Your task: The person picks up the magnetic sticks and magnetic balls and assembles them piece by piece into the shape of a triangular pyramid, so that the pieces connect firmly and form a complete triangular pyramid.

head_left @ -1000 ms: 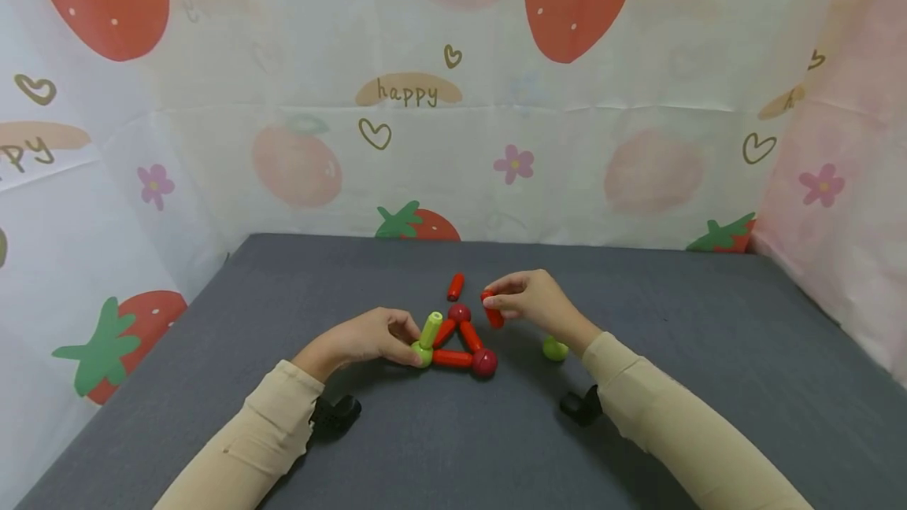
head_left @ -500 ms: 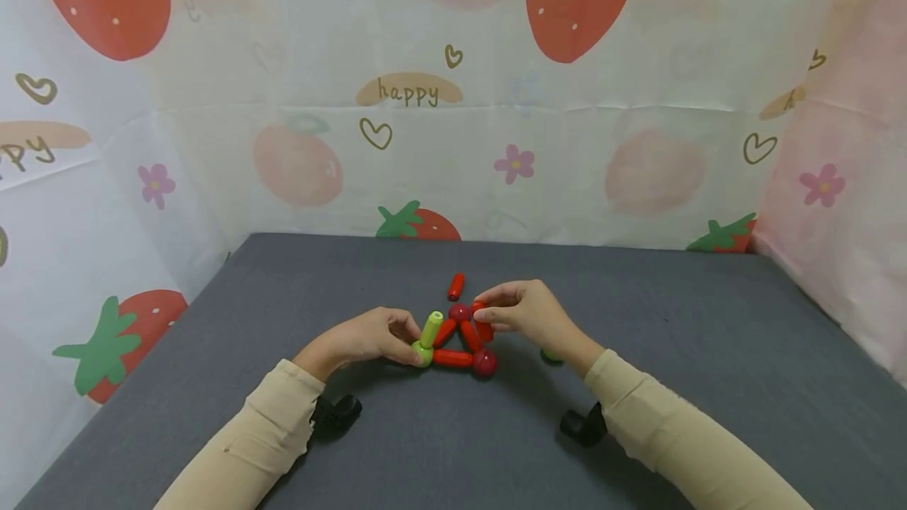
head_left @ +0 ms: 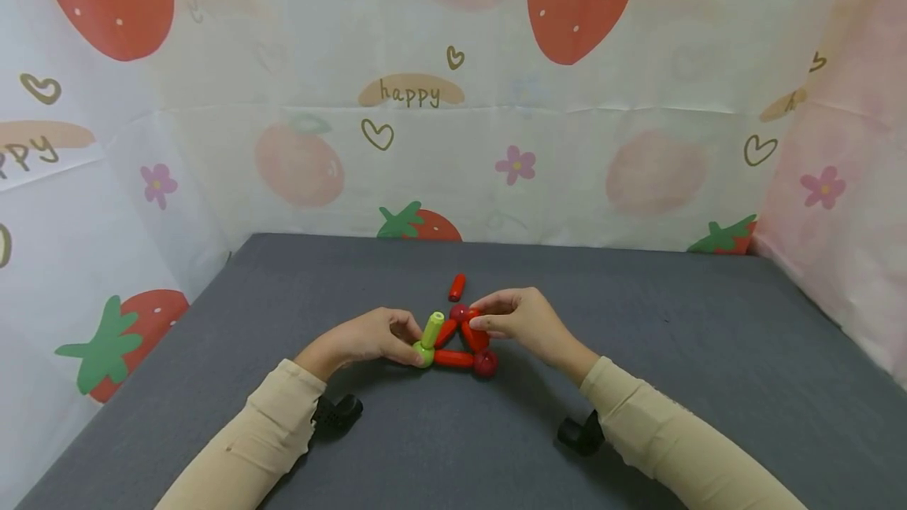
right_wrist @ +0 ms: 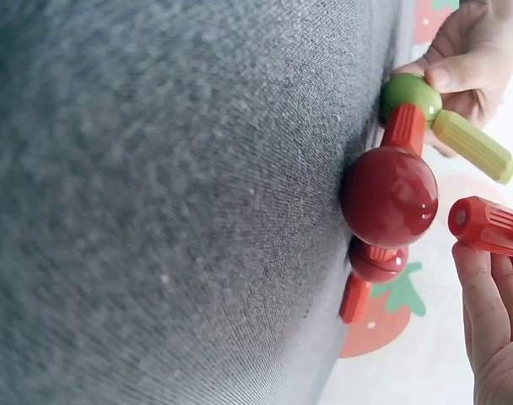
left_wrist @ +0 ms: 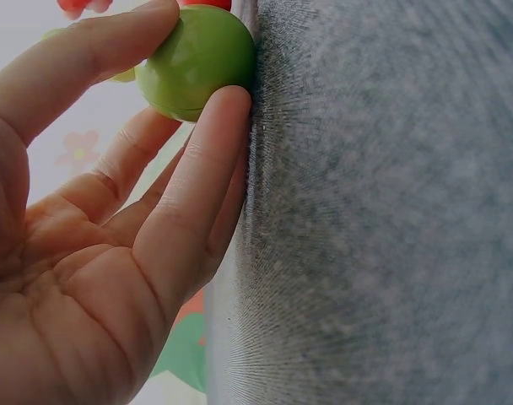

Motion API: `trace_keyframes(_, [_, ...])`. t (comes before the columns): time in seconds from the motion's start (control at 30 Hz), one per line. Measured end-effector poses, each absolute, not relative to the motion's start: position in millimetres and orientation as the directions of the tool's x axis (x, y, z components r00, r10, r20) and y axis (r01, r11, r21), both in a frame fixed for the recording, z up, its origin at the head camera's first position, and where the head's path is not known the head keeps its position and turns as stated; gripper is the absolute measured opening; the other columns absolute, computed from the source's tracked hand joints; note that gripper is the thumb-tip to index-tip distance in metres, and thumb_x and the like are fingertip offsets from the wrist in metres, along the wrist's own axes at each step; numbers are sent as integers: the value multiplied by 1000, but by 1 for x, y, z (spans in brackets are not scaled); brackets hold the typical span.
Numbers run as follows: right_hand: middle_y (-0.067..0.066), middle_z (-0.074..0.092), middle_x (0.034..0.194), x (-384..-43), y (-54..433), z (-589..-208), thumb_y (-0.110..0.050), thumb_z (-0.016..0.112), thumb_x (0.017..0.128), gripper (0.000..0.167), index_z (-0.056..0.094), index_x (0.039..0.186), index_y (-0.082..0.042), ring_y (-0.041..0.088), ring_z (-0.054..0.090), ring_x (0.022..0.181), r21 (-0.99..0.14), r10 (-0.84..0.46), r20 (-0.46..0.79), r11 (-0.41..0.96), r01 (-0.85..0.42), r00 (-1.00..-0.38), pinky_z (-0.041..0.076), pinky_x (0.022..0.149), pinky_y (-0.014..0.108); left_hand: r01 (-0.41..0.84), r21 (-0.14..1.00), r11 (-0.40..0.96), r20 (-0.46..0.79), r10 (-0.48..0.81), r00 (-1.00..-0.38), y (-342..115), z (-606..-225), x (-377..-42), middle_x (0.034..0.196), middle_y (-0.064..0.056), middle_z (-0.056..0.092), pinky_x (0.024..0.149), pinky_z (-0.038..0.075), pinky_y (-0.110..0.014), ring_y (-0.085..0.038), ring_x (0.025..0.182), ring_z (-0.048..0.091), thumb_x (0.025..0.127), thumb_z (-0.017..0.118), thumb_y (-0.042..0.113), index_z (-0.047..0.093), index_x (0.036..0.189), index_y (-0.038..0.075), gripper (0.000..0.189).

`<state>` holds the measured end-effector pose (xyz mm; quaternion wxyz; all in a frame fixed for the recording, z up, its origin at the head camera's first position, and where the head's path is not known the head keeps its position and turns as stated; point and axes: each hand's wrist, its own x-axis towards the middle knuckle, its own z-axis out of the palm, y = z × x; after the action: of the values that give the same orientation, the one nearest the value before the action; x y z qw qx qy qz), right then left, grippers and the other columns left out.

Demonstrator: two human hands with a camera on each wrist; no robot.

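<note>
A triangle of red rods (head_left: pixel 453 359) and balls lies on the table, with a red ball (head_left: pixel 485 364) at its near right corner and another red ball (head_left: pixel 459 313) at the back. The left corner is a green ball (left_wrist: pixel 202 63), pinched between the thumb and fingers of my left hand (head_left: pixel 372 337). From it a yellow-green rod (right_wrist: pixel 476 148) rises upward. My right hand (head_left: pixel 524 329) grips a separate red rod (right_wrist: pixel 493 228) by its upper part. In the right wrist view, the rod's lower end is apart from the near red ball and above it.
One loose red rod (head_left: pixel 457 287) lies behind the triangle on the dark grey table (head_left: pixel 453 447). A printed cloth (head_left: pixel 567 101) hangs behind the table and along its sides. Black wrist cameras (head_left: pixel 581 433) sit low beside both forearms.
My right hand has moved left and slightly nearer, bringing its red rod over the triangle's right side. The loose green ball on the right is now hidden behind that arm. My left hand stays put.
</note>
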<state>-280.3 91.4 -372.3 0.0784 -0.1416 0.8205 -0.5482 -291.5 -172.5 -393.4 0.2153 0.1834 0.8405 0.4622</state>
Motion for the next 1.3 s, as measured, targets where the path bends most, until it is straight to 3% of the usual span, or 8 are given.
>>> trace_keyframes(0.7, [9, 76, 103, -277, 87, -374, -17, 78, 86, 27, 75, 110, -5, 13, 69, 84, -887, -337, 1, 435, -157, -941, 61, 83, 38, 87, 869, 487, -203, 511, -835, -173, -395, -292, 105, -8, 70, 80, 55, -25, -13, 92, 62, 83, 79, 11, 65, 104, 2, 26])
trace_keyframes(0.93, [3, 74, 106, -276, 90, -375, -26, 85, 78, 48, 70, 121, -8, 14, 65, 93, -724, -321, -92, 672, -158, -943, 56, 81, 33, 72, 879, 471, -203, 508, -837, -172, -394, -292, 105, -9, 69, 79, 58, -27, -13, 89, 64, 82, 79, 8, 65, 104, 0, 27])
trace_keyframes(1.03, [6, 72, 106, -275, 91, -377, -22, 86, 78, 52, 68, 122, -3, 15, 65, 90, -686, -320, -143, 715, -139, -936, 57, 81, 33, 61, 888, 456, -201, 504, -840, -170, -395, -292, 103, -9, 69, 78, 60, -28, -12, 86, 65, 82, 78, 6, 65, 104, -1, 27])
trace_keyframes(1.3, [10, 71, 106, -277, 89, -380, -10, 84, 79, 48, 67, 121, 3, 13, 66, 79, -719, -302, -198, 691, -71, -932, 61, 73, 30, 72, 877, 475, -216, 524, -824, -173, -392, -289, 108, -10, 70, 83, 58, -29, -13, 91, 65, 84, 78, 11, 67, 108, 1, 29])
